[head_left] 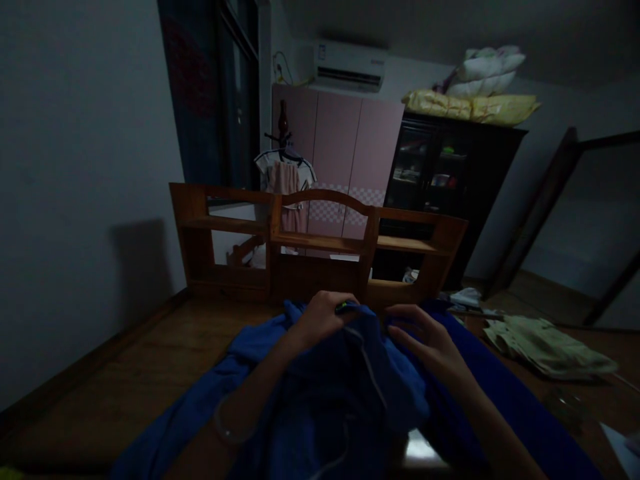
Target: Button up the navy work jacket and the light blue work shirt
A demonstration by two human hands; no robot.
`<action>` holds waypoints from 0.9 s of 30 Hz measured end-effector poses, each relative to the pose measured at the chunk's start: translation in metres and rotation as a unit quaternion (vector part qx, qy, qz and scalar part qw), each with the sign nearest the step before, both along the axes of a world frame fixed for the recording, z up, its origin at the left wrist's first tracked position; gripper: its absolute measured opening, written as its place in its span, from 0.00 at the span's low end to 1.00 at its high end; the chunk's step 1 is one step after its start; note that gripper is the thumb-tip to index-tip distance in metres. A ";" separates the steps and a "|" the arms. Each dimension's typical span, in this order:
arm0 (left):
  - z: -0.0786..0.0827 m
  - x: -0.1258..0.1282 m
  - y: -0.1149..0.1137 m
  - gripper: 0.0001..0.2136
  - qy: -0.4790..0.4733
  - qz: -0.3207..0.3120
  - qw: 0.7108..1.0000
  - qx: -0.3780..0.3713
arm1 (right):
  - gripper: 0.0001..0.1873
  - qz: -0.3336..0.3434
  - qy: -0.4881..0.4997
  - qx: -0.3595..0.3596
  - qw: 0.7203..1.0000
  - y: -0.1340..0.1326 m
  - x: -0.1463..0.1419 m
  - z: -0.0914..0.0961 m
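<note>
A blue garment (345,393) with a pale drawstring lies bunched on the wooden surface (165,360) in front of me. My left hand (323,317) is closed on the garment's far edge, fingers curled into the cloth. To its right, my right hand (430,337) rests on the blue fabric with its fingers spread and slightly bent, gripping nothing. A thin bracelet circles my left forearm (227,420).
A low wooden shelf unit (320,243) stands along the far edge. A pale green garment (547,347) lies at the right. Behind are a pink wardrobe (345,147), a dark cabinet (440,173) topped with bedding, and an air conditioner (350,67). The room is dim.
</note>
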State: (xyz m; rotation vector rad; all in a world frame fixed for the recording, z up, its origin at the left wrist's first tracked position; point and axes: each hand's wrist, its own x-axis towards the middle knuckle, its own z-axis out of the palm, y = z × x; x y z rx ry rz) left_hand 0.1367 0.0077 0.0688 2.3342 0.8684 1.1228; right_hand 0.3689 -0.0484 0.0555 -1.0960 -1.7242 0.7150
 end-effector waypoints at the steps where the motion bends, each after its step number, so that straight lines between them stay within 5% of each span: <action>1: 0.003 -0.001 0.000 0.09 -0.015 0.031 0.999 0.011 | 0.22 -0.053 0.010 -0.002 0.999 -0.001 0.007 -0.016; 6: 0.027 -0.005 0.004 0.05 -0.076 0.171 0.980 0.066 | 0.35 -0.170 0.030 0.000 0.985 -0.012 0.011 -0.094; 9: 0.038 -0.003 0.012 0.05 -0.131 0.202 0.967 0.088 | 0.46 -0.205 -0.045 0.065 0.975 -0.018 -0.013 -0.113; 14: 0.049 0.004 0.030 0.09 -0.258 0.161 0.953 -0.018 | 0.46 -0.233 -0.165 0.112 0.952 -0.005 -0.044 -0.108; 19: 0.070 -0.035 0.034 0.15 -0.080 0.030 0.982 -0.167 | 0.42 -0.273 -0.240 0.053 0.930 0.014 -0.001 -0.107; 23: 0.087 -0.079 0.034 0.20 0.109 0.052 0.986 -0.111 | 0.23 -0.241 -0.252 0.013 0.937 0.016 0.058 -0.098; 27: 0.079 -0.071 0.024 0.23 0.166 0.080 0.982 -0.037 | 0.20 -0.246 -0.221 0.030 0.943 0.014 0.069 -0.075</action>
